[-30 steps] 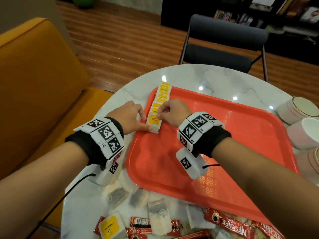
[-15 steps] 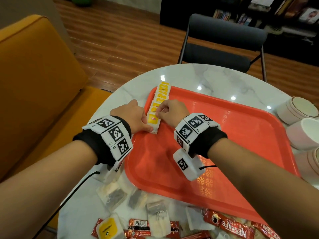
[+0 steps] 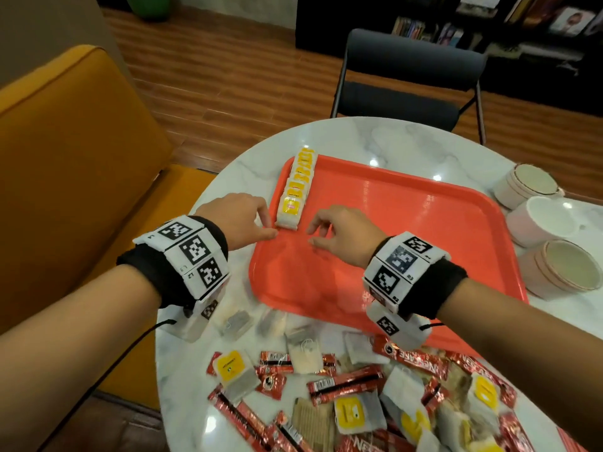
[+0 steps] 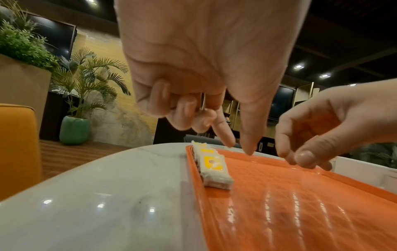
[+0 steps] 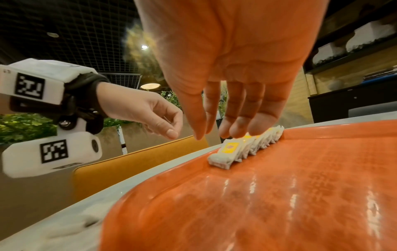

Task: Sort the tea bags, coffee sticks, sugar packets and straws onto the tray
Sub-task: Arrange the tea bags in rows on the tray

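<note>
Marble table (image 3: 385,141) carries your red tray (image 3: 408,256); tea bags (image 3: 295,194) stand in a row along its 10 o'clock edge. Your left hand (image 3: 239,220) and right hand (image 3: 342,234) flank the row's near end, fingers loose, seemingly holding nothing. Next, reach to the pile (image 3: 375,396) at 6 o'clock for another bag.

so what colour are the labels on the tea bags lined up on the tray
Yellow, on white tea bags; clearest in the head view.

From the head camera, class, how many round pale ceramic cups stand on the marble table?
3, clustered right of the red plastic tray: far cup, middle cup, near cup. More may sit beyond the frame.
</note>
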